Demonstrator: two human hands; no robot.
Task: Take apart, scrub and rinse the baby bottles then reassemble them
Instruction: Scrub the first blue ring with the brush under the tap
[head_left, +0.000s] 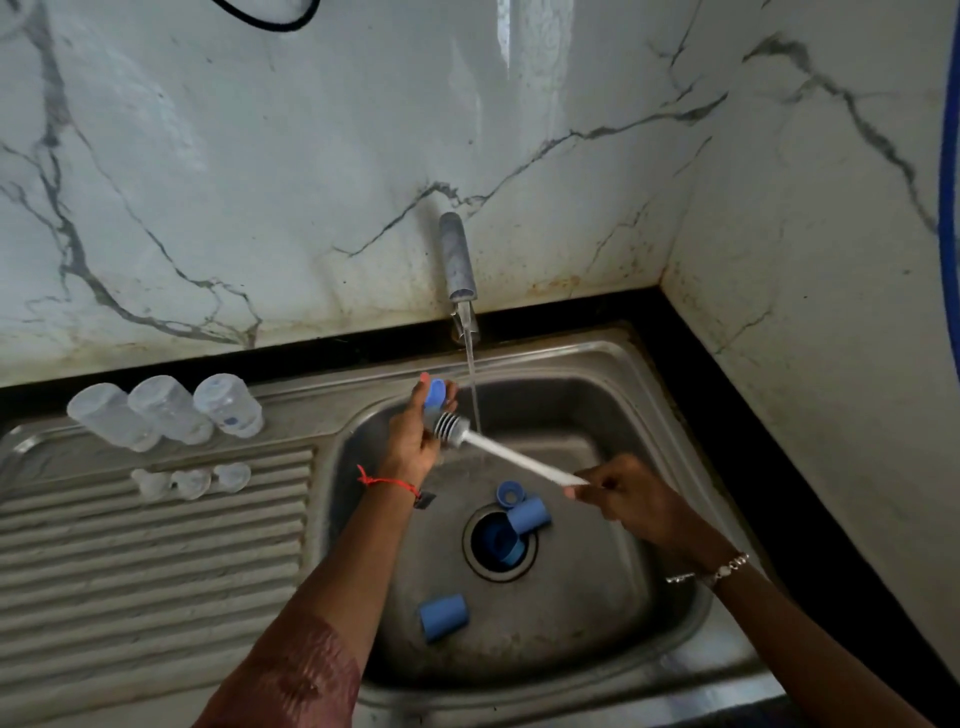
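Blurred blue print (232, 420) on rightmost bottle (224, 396); brush (511, 457) beside blue collar (435, 392)

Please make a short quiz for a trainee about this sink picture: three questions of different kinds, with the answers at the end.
1. True or false: the tap is turned off.
2. The left hand holds: A) a sponge; B) a blue bottle part; C) a spoon.
3. Fill in: the right hand grips the ___ by its handle.
Key: 1 false, water is running; 2 B; 3 brush.
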